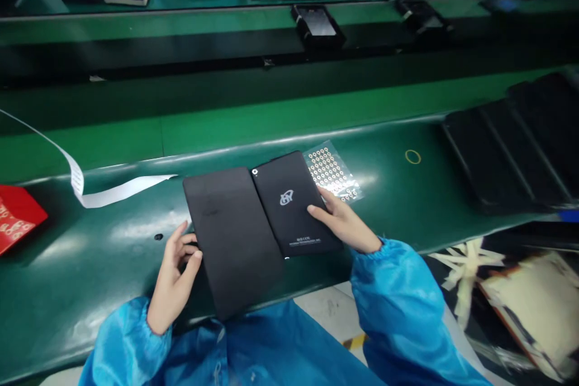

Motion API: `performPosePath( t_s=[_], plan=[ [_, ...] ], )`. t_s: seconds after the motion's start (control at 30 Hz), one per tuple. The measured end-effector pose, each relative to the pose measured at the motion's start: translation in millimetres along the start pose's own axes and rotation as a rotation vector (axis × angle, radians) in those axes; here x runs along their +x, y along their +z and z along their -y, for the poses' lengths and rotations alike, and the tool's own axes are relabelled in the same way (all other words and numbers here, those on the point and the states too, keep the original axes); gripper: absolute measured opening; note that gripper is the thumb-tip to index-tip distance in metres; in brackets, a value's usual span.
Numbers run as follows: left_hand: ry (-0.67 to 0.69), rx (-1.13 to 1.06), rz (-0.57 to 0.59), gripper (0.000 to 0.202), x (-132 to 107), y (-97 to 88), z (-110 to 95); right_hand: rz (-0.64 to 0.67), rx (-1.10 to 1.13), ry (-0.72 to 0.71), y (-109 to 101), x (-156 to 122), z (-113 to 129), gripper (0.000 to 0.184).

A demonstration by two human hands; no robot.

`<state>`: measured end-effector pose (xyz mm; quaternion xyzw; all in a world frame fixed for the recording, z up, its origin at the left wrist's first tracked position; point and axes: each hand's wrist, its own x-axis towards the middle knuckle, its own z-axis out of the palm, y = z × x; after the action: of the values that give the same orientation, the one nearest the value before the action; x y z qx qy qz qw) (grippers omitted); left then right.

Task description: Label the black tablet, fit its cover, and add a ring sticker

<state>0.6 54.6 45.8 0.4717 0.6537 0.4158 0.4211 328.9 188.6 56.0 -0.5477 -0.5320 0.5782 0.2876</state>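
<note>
Holding tablet [294, 202] face-down | long axis up-left | beside cover [233, 235]

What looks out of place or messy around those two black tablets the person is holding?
A few things. The left tablet juts past the bench's near edge, steadied by the left hand. The sticker sheet lies half under the right tablet, held by the right hand. A loose white strip curls across the green bench.
</note>
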Motion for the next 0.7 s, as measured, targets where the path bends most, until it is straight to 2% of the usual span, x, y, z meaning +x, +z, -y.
performPosePath(
  t_s=[0.1,0.17,0.23,0.3,0.37,0.43,0.5,0.57,0.63,0.7],
  plan=[
    [0.109,0.393,0.016,0.041,-3.5,-2.3,17.3,-0.095,0.065,0.138,-6.8,-4.8,9.1,0.087],
    [0.22,0.56,-0.012,0.031,-2.9,-3.2,19.4,-0.163,0.071,0.17,-6.8,-14.6,16.4,0.085],
    [0.293,0.645,-0.08,0.024,-0.3,-11.1,20.3,-0.233,0.083,0.154,1.7,-24.2,19.2,0.076],
    [0.31,0.705,-0.177,0.022,2.6,-26.9,23.8,-0.242,0.099,0.14,21.0,-31.3,14.7,0.07],
    [0.312,0.769,-0.269,0.023,5.1,-46.1,30.6,-0.159,0.112,0.159,47.6,-35.4,4.5,0.07],
    [0.317,0.798,-0.303,0.023,7.6,-62.7,39.4,-0.048,0.089,0.152,72.4,-36.8,-7.6,0.067],
    [0.327,0.78,-0.295,0.02,10.8,-72.8,47.9,-0.028,-0.03,0.023,87.3,-35.4,-17.7,0.055],
    [0.337,0.724,-0.287,0.017,14.7,-76.1,53.9,-0.133,-0.258,-0.206,91.0,-31.9,-24.0,0.043],
    [0.34,0.635,-0.28,0.014,19.2,-74.5,55.6,-0.219,-0.468,-0.381,89.9,-27.7,-27.8,0.044],
    [0.33,0.51,-0.27,0.013,23.8,-69.7,52.6,-0.173,-0.556,-0.443,92.2,-25.5,-31.7,0.054]
  ],
)
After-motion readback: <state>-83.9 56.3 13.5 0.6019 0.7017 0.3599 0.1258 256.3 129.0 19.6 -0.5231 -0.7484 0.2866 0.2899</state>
